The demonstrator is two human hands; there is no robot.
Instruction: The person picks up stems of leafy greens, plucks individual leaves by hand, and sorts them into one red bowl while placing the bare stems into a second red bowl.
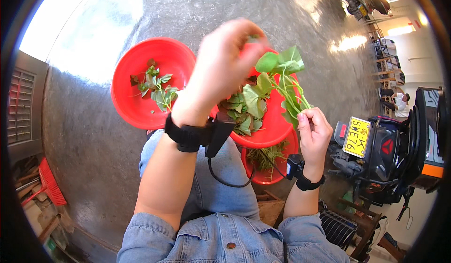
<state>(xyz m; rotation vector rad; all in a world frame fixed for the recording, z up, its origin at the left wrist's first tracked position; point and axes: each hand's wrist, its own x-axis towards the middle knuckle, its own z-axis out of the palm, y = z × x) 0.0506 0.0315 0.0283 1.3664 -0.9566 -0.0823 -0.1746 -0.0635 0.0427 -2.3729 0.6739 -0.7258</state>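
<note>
Green sprigs (290,65), likely light, tender and best held by the stalks (303,101), are pinched in the right hand (315,133); the blurred left hand (230,51) half-curls, contents unclear.

Bowl (128,91) at ten o'clock, smooth, glossy plastic; leaves (291,64), matt to faintly shiny; floor (188,2) at twelve, smooth, polished-looking; shirt (213,237) at six, matt denim; broom (50,180) at eight, bristly plastic; crate (270,211) at five, unpolished wood.
</note>
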